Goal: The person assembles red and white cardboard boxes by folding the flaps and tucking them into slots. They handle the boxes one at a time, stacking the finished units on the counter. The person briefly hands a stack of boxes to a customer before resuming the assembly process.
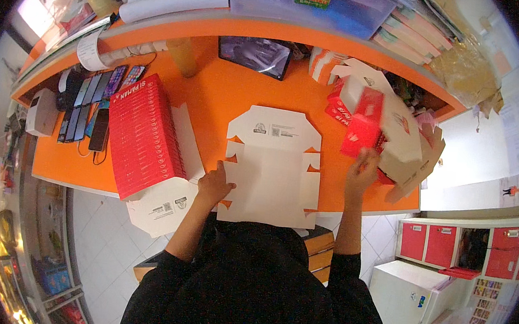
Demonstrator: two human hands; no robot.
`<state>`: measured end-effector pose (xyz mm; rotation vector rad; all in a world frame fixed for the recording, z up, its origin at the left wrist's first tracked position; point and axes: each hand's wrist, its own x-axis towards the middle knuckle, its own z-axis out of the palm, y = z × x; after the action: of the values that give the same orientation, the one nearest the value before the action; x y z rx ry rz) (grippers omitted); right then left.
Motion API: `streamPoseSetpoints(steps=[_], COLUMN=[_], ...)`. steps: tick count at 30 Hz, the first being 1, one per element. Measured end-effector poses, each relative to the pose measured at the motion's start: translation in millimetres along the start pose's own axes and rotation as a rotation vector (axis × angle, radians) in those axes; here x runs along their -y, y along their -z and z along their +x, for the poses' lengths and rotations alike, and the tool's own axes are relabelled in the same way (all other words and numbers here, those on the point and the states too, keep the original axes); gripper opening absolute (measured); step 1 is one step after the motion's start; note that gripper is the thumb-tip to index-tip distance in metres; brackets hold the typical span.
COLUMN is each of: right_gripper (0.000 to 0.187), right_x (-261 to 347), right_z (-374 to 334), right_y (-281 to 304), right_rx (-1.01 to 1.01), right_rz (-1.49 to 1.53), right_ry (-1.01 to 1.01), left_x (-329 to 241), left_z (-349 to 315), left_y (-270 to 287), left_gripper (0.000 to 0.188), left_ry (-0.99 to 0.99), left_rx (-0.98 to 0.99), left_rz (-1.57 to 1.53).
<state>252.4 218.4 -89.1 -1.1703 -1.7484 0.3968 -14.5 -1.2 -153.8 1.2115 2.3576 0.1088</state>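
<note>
A flat white cardboard box blank (267,181) with notched sides lies unfolded in front of me, its near end reaching past the desk edge. My left hand (214,186) is at its left edge, index finger and thumb stretched out, holding nothing. Over to the right, my right hand (363,171) has its fingers curled at the near end of a red folded carton (361,134), which is smeared by motion. That carton lies over a pile of white box blanks (401,125) and other red cartons. On the left stands a long row of red folded cartons (144,139).
Several phones (85,106) with cables lie at the far left of the orange desk (215,102). A tablet (254,55) leans at the back, beneath a shelf (197,28) loaded with papers and a clear bin. More white blanks (160,206) jut past the front edge.
</note>
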Motion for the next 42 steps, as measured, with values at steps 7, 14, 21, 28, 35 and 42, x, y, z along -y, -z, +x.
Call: streamPoseSetpoints(steps=[7,14,21,28,35,42], right_gripper=[0.027,0.021,0.028,0.028,0.070,0.053], right_x=[-2,-42,-20,-5,-26,-15], right_z=[115,138,121,106,-69,-119], right_y=[-25,-74,-63,-60,-21,-18], right_rx=[-0.340,0.000,0.211,0.001,0.627,0.494], right_rz=[0.043,-0.249,-0.410,-0.325,-0.597,-0.593], right_ry=[0.246,-0.028,-0.042,0.193,-0.215,0.109], left_x=[1,-3,2,5,-4,-13], left_z=[7,8,8,9,3,4], left_y=[-4,-3,-7,-9,-18,-32], left_gripper=[0.083,0.085,0.082,0.082,0.094,0.097], left_ry=[-0.017,-0.005,-0.017,-0.003,0.039,0.008], left_rx=[-0.014,-0.015,-0.032,-0.064,-0.014,0.027], left_rz=[0.000,0.015,0.005,-0.097,-0.398,-0.364])
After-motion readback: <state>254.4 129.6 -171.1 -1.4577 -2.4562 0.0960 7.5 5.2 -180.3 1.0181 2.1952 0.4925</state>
